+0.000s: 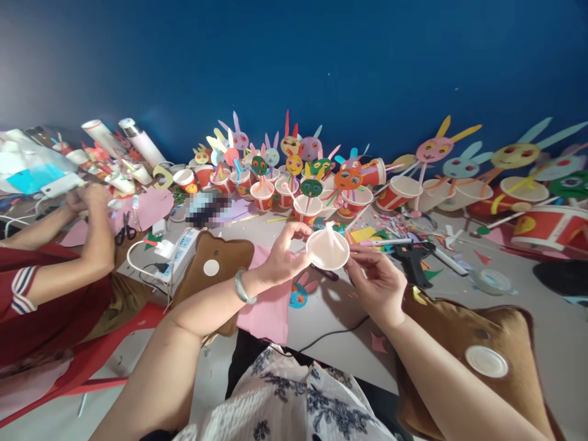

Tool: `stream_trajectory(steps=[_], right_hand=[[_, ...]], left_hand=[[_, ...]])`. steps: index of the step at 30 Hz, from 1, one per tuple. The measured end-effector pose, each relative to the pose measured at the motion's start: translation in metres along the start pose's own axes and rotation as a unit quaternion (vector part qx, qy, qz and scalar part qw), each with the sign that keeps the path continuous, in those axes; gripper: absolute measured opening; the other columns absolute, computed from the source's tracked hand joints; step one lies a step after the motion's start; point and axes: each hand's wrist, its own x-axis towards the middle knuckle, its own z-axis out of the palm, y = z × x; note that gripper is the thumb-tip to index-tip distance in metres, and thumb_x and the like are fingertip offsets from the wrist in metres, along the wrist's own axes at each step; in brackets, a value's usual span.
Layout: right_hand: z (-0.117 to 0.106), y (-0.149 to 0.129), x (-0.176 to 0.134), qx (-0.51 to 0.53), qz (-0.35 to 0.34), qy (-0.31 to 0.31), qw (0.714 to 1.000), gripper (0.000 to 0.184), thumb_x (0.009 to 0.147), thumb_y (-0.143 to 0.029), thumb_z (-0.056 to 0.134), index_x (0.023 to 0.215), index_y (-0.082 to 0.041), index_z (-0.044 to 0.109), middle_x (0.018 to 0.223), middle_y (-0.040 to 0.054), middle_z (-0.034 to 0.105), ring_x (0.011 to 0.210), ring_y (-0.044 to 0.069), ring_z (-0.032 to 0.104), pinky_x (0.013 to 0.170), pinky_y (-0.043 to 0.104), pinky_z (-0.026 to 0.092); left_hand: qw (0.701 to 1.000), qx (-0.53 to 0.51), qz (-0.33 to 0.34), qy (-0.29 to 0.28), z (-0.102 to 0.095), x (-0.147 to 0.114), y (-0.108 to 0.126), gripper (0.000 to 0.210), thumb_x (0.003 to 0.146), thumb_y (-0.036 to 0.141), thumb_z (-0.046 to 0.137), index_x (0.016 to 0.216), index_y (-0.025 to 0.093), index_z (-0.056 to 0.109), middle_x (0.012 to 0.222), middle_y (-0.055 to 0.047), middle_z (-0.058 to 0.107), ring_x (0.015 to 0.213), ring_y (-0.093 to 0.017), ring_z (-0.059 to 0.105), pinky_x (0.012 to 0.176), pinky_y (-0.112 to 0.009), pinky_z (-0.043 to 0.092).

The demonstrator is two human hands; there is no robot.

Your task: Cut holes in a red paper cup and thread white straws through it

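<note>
A white paper cup (327,250) is tilted so that its open mouth faces me. A white strip (334,236) stands up inside it. My left hand (290,252) grips the cup's left side, thumb and fingers around the rim. On the right side my right hand (377,278) has its fingers bent and pressed together at the cup's edge; whether they also hold something small is hidden. Just below the cup, a blue paper rabbit face (299,296) with pink ears lies on the table. Beside it is a sheet of pink paper (263,312).
Several paper cups with rabbit faces (312,188) line the blue wall. A black glue gun (416,260) lies right of my hand. Brown cushions (459,331) flank me, and a power strip (184,248) stands left. A co-worker's hands (87,199) are busy at far left, near scissors (125,228).
</note>
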Motion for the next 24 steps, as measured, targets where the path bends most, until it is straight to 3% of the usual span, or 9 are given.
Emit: stream_trajectory(steps=[4,7,10,14,17,20,24], right_hand=[[0.0,0.002,-0.003,-0.022,-0.05,-0.031,0.998,0.01,0.088,-0.034,0.07,0.088,-0.024,0.067,0.103,0.0079,0.079,0.087,0.022,0.076,0.074,0.038,0.063],[0.0,0.001,-0.002,-0.037,-0.076,-0.047,0.995,0.008,0.089,-0.032,0.07,0.088,-0.024,0.068,0.103,0.0074,0.079,0.087,0.022,0.076,0.075,0.038,0.062],[0.002,0.002,-0.001,-0.04,-0.06,-0.057,0.996,0.011,0.09,-0.035,0.067,0.089,-0.024,0.068,0.102,0.0075,0.079,0.088,0.023,0.076,0.074,0.037,0.063],[0.005,0.007,0.002,-0.024,-0.015,-0.055,0.998,0.017,0.092,-0.04,0.065,0.091,-0.023,0.069,0.104,0.0082,0.079,0.087,0.022,0.076,0.078,0.038,0.064],[0.007,0.012,0.003,-0.019,0.018,-0.04,0.999,0.022,0.09,-0.043,0.066,0.091,-0.022,0.069,0.102,0.0085,0.079,0.086,0.022,0.076,0.08,0.039,0.064],[0.009,0.015,0.005,-0.008,0.046,-0.04,0.998,0.023,0.088,-0.044,0.068,0.088,-0.02,0.069,0.102,0.0093,0.079,0.083,0.022,0.076,0.079,0.039,0.064],[0.011,0.017,0.006,-0.001,0.058,-0.061,0.996,0.021,0.087,-0.041,0.069,0.085,-0.02,0.068,0.1,0.0098,0.079,0.081,0.022,0.076,0.079,0.038,0.064]], left_hand=[[0.992,0.094,0.082,-0.029,0.003,0.006,0.007,0.032,0.081,0.03,0.071,0.106,0.021,0.053,0.119,-0.011,0.058,0.118,-0.025,0.056,0.106,-0.044,0.048],[0.986,0.142,0.074,-0.049,0.004,0.013,0.008,0.017,0.083,0.023,0.069,0.096,0.02,0.058,0.12,-0.012,0.06,0.124,-0.027,0.057,0.11,-0.048,0.047],[0.983,0.16,0.044,-0.076,0.002,0.019,0.005,0.013,0.081,0.014,0.069,0.09,0.02,0.061,0.111,-0.01,0.065,0.12,-0.026,0.061,0.107,-0.046,0.049],[0.98,0.167,0.015,-0.107,-0.011,0.021,0.008,0.039,0.078,0.017,0.072,0.114,0.016,0.056,0.12,-0.015,0.065,0.116,-0.026,0.065,0.101,-0.042,0.053],[0.964,0.229,0.004,-0.137,-0.04,0.021,0.022,0.046,0.082,0.026,0.071,0.124,0.016,0.054,0.128,-0.017,0.064,0.121,-0.027,0.063,0.106,-0.041,0.05],[0.896,0.409,-0.096,-0.145,-0.083,0.023,0.036,0.039,0.086,0.025,0.064,0.123,0.016,0.058,0.127,-0.015,0.067,0.118,-0.029,0.065,0.106,-0.042,0.049],[0.735,0.621,-0.268,-0.052,-0.151,0.028,0.03,0.052,0.083,0.027,0.065,0.132,0.011,0.053,0.13,-0.022,0.065,0.125,-0.037,0.06,0.109,-0.049,0.043]])
